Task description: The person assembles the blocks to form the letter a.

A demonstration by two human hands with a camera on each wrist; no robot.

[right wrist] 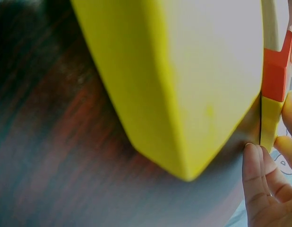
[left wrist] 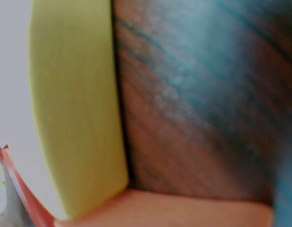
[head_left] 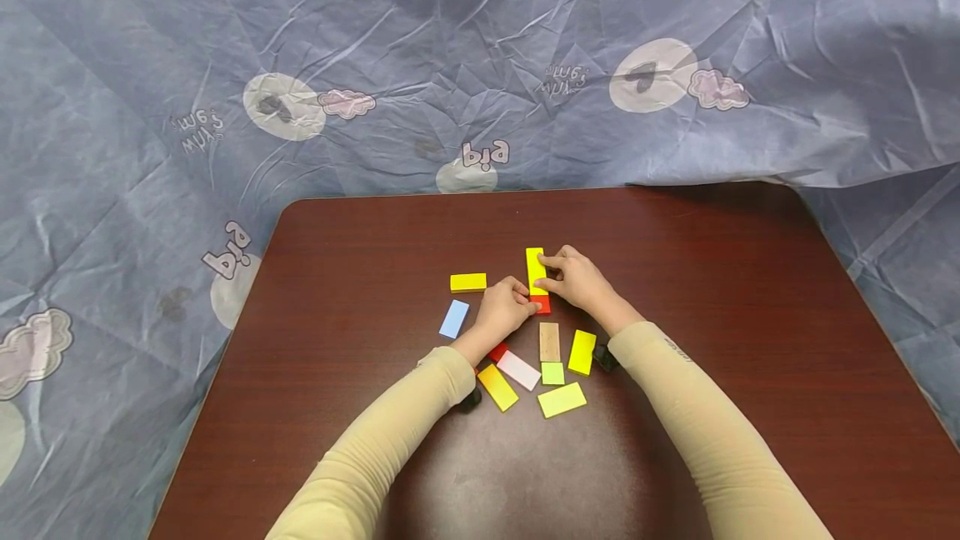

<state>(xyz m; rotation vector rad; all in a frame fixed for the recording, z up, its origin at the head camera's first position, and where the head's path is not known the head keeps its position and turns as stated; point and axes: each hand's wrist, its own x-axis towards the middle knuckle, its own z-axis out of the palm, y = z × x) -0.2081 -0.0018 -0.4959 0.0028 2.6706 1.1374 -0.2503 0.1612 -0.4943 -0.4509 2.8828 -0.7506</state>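
Past the middle of the table, a yellow block (head_left: 536,267) lies lengthwise with a red block (head_left: 542,305) against its near end. My right hand (head_left: 583,282) pinches the yellow block, thumb and forefinger along its right side. From the left, my left hand (head_left: 502,308) holds the red block, its thumb tip on the top. In the right wrist view, fingers (right wrist: 252,163) meet the end of the yellow block (right wrist: 270,116) beyond the red one (right wrist: 274,78). Another yellow block (right wrist: 198,85) looms close there. A blurred yellowish block (left wrist: 77,109) fills much of the left wrist view.
Nearer me, a wooden block (head_left: 550,342) touches a lime block (head_left: 552,373). Around them lie yellow (head_left: 582,352), pale yellow (head_left: 562,400), orange-yellow (head_left: 498,387) and pink (head_left: 519,370) blocks. Light blue (head_left: 454,319) and yellow (head_left: 468,282) blocks lie left. A grey-blue curtain (head_left: 405,48) hangs behind the table.
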